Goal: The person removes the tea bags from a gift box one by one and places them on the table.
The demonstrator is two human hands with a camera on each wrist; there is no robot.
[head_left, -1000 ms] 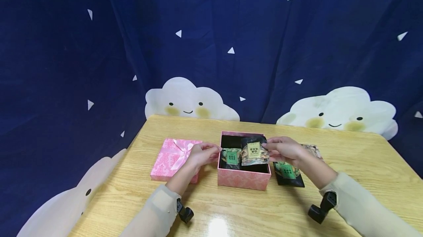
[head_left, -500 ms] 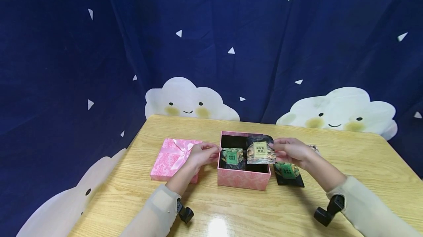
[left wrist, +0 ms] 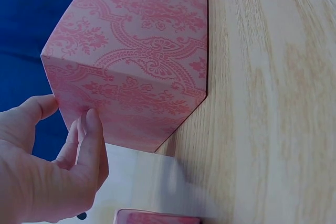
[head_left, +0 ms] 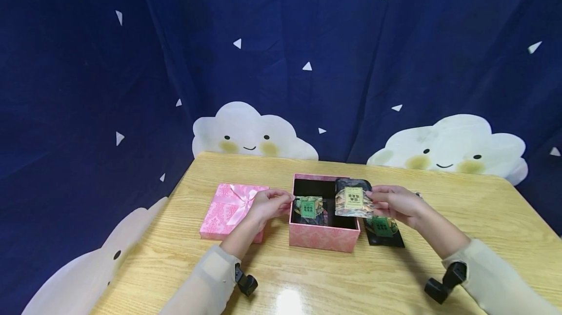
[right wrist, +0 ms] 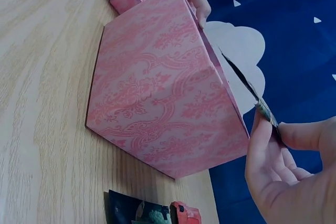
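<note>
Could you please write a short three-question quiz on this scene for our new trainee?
1. Multiple choice: what does the right hand pinch?
A. a ribbon
B. a black packet with a pale yellow label
C. a drinking cup

2. True or false: the bow-topped pink lid rests on the wooden table, to the left of the patterned pink box.

3. Short answer: what colour is the label on the packet inside the patterned pink box?

Key: 1. B; 2. True; 3. Green
</note>
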